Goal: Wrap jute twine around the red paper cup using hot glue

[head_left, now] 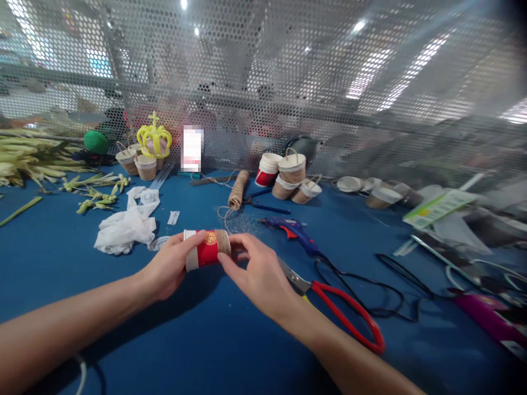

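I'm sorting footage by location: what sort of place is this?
Probably a craft workbench: a glue gun, a roll of twine and red-handled scissors lie on the blue tabletop. Whether it belongs to a workshop or a classroom, I can't tell.

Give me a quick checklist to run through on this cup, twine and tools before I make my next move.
1. Cup held by the left hand: ok.
2. Right hand at the twine-wrapped end: ok.
3. Twine roll within view: ok, lying beyond the cup.
4. Strand from the roll joined to the cup: cannot tell.
5. Glue gun hot: cannot tell.
6. Scissors fully visible: not ok, blades partly hidden behind the right hand.
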### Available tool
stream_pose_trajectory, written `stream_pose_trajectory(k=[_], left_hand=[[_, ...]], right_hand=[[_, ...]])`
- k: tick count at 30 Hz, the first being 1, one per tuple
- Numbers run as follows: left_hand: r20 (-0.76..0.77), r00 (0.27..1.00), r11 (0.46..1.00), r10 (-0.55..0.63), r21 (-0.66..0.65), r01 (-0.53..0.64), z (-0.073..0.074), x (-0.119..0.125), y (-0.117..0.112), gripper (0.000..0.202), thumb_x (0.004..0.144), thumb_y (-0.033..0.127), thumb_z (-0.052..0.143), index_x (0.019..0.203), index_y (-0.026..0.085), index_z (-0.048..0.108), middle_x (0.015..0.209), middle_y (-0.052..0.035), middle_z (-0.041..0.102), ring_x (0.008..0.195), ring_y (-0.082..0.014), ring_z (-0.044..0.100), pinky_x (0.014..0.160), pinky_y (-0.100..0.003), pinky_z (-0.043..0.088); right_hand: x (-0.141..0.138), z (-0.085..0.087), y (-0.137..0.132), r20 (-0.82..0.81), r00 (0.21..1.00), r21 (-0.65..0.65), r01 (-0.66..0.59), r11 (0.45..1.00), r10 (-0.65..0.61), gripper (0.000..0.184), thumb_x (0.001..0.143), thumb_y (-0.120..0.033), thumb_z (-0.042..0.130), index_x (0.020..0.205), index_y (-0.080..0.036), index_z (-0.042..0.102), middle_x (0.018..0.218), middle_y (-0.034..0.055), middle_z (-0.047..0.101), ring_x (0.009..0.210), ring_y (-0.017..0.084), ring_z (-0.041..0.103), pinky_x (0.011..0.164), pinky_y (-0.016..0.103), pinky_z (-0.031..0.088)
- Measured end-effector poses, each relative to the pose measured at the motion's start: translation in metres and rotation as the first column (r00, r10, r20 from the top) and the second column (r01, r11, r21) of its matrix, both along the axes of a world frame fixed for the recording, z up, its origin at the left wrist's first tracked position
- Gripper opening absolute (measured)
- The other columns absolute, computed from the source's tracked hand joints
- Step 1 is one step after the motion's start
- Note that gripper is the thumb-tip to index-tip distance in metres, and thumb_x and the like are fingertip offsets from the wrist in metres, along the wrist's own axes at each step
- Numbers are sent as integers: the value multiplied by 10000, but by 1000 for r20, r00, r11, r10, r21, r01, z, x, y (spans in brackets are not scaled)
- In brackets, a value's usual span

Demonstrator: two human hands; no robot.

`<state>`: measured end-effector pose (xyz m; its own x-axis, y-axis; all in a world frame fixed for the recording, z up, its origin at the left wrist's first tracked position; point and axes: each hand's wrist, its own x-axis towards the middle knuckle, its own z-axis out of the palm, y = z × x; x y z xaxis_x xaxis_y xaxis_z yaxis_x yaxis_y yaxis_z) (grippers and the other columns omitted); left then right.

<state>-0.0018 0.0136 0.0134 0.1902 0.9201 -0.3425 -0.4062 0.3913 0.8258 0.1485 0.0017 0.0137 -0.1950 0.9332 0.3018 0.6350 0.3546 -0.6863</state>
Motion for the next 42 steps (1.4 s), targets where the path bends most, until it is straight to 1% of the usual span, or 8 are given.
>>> stream_pose_trajectory(k=[9, 14, 18, 24, 28, 33, 38, 42], left_hand=[[8, 1000, 999, -22, 27, 22, -3, 1, -1, 183, 681, 280, 645, 756, 113, 657, 670, -37, 683, 568, -103, 581, 533, -178, 417], [10, 1000, 999, -18, 35, 18, -1, 1, -2, 179, 670, 281, 657, 732, 113, 662, 650, -31, 679, 549, -99, 574, 511, -169, 410], [-15, 1000, 997, -15, 77, 16, -4, 1, -2, 209, 651, 299, 671, 757, 119, 667, 677, -33, 684, 562, -104, 575, 514, -170, 414], [-64, 997, 991, -44, 120, 51, -5, 1, -3, 241, 660, 323, 660, 793, 122, 667, 711, -40, 684, 582, -108, 571, 531, -175, 413], [-62, 997, 993, -43, 109, 50, -4, 1, -3, 241, 662, 321, 659, 790, 116, 662, 693, -39, 677, 572, -105, 564, 524, -174, 409], [-31, 999, 999, -11, 36, 12, -1, -1, 2, 202, 668, 284, 654, 754, 102, 653, 659, -35, 659, 550, -97, 553, 516, -173, 404], [-39, 998, 999, -42, -33, 41, 3, -2, 4, 227, 696, 283, 627, 784, 75, 647, 660, -52, 645, 543, -108, 551, 516, -193, 408], [-18, 998, 998, -54, -41, 53, 3, -2, 2, 219, 709, 277, 619, 783, 73, 653, 663, -49, 646, 550, -104, 552, 521, -187, 412]], right_hand=[[-1, 2, 0, 31, 999, -28, 33, 999, -32, 93, 703, -170, 541, 793, -155, 559, 755, 47, 627, 654, 150, 576, 630, 297, 485], [-2, 4, 0, 13, 1000, -35, 27, 999, -27, 87, 707, -192, 546, 789, -167, 562, 729, 34, 628, 647, 144, 572, 612, 281, 475], [-1, 5, -1, -17, 1000, -58, 23, 998, -24, 73, 718, -209, 544, 775, -164, 550, 705, 27, 627, 627, 136, 570, 598, 268, 471], [-1, 2, 0, 2, 999, -63, 38, 997, -38, 41, 706, -195, 542, 726, -166, 522, 658, 16, 608, 584, 129, 552, 564, 260, 455], [-1, 3, 0, -4, 999, -58, 43, 997, -43, 44, 706, -197, 545, 716, -168, 513, 647, 9, 602, 574, 125, 546, 553, 256, 451], [2, 8, 0, -49, 998, -89, -36, 995, 32, 96, 761, -227, 503, 820, -163, 544, 710, 25, 624, 628, 132, 574, 591, 261, 466], [0, 7, -1, 20, 1000, -27, -10, 1000, 11, 144, 706, -194, 555, 848, -169, 558, 757, 29, 628, 662, 142, 570, 628, 276, 464], [-2, 4, -1, 51, 999, -16, 5, 1000, -4, 139, 695, -183, 558, 832, -159, 555, 762, 37, 623, 668, 143, 560, 628, 274, 454]])
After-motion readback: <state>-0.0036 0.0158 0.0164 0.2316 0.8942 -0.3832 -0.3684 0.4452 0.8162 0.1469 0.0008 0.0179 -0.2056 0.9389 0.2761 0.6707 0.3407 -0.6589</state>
